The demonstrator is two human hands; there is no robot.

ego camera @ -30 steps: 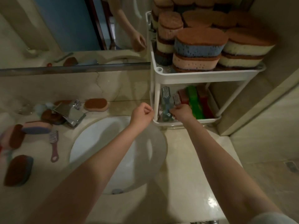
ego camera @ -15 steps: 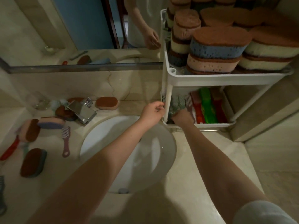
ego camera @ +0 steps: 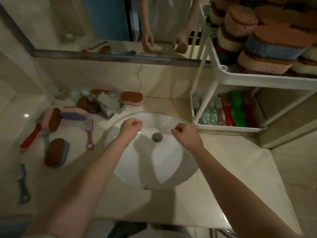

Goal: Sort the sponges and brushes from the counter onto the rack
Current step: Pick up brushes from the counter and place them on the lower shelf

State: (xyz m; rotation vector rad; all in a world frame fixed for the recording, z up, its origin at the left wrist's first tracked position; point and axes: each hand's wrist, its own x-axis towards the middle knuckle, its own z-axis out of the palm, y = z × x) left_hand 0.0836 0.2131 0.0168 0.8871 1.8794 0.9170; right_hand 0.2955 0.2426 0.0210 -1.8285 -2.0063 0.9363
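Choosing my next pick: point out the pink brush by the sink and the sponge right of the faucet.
pink brush (ego camera: pixel 89 137), head view, on its handle.
sponge (ego camera: pixel 131 97), head view, on its brown top.

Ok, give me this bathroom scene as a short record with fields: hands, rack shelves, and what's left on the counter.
Left hand: fingers curled, empty, above the sink
Right hand: fingers curled, empty, above the sink, nearer the rack
Top shelf: stacked sponges
Lower shelf: brushes side by side
Counter, left of sink: loose sponges, pink brush, grey brush, others
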